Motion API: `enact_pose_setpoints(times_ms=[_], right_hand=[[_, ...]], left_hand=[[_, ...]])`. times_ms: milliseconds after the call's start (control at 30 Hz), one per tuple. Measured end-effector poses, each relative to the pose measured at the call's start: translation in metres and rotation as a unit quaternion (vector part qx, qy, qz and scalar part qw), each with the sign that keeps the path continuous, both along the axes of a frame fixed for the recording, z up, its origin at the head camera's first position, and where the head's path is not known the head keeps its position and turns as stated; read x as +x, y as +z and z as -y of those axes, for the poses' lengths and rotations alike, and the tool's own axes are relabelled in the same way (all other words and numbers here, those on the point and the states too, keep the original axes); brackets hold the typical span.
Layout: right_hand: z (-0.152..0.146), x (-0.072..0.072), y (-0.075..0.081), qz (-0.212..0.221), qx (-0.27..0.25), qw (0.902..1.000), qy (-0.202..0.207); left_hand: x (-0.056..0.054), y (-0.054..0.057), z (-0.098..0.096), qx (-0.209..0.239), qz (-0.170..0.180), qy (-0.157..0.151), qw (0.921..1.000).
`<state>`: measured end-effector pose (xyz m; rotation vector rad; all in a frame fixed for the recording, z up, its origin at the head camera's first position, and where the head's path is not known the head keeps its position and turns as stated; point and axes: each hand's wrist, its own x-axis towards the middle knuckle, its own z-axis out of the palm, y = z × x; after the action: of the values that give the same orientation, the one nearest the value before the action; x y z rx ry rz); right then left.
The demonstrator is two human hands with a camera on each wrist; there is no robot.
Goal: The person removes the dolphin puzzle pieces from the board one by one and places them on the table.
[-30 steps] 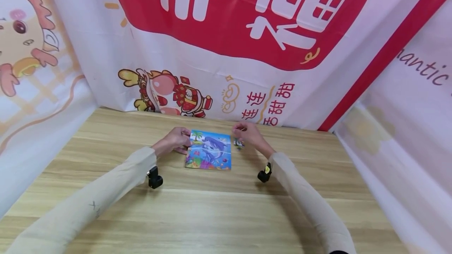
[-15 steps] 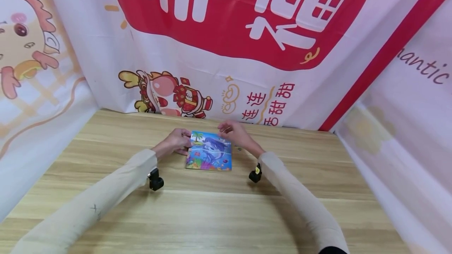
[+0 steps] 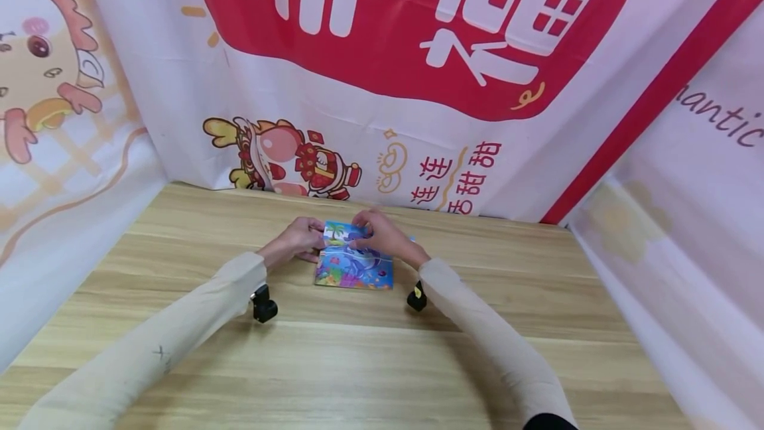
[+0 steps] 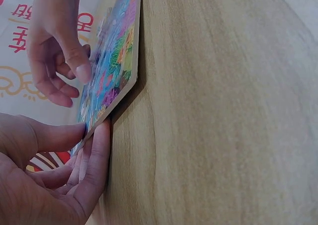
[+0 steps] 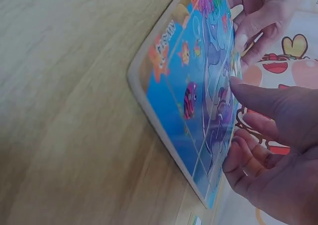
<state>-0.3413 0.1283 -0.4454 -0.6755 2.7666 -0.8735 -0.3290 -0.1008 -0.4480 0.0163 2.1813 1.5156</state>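
Note:
A square jigsaw puzzle [image 3: 352, 272] with a dolphin and sea picture lies in its board near the table's back. My left hand [image 3: 298, 237] pinches its left edge, the thumb [image 4: 64, 136] on top and the fingers beneath. Over the puzzle's upper half is my right hand [image 3: 384, 236], covering part of the dolphin. In the right wrist view its thumb [image 5: 256, 96] reaches the picture's surface near the far edge. Its other fingers [image 5: 238, 160] hang loosely curled by that edge, and nothing shows between them.
A small colourful piece [image 5: 195, 220] lies on the table beside the puzzle's right side, mostly hidden by the right hand in the head view. The wooden table [image 3: 358, 363] meets a printed cloth wall [image 3: 334, 105] close behind the puzzle.
My right hand has moved left from beside the puzzle's right edge, by the small pieces, to over its upper middle. The left hand keeps its hold on the left edge.

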Motion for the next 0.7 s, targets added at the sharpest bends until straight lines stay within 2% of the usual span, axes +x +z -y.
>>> enact_pose_setpoints(times_ms=[267,433,700], right_hand=[[0.0022,-0.001,-0.0019,-0.003,0.032,0.9994,-0.012],[0.0014,0.0008,-0.0026,0.002,0.027,0.9993,-0.026],[0.0025,-0.0024,-0.0054,0.007,-0.001,0.9997,-0.024]], left_hand=[[-0.0015,0.0001,-0.0019,-0.007,0.0,0.005,1.0],[-0.0001,-0.0005,-0.0028,0.0,0.002,0.0,1.0],[0.0024,0.0005,-0.0009,0.005,-0.001,0.002,1.0]])
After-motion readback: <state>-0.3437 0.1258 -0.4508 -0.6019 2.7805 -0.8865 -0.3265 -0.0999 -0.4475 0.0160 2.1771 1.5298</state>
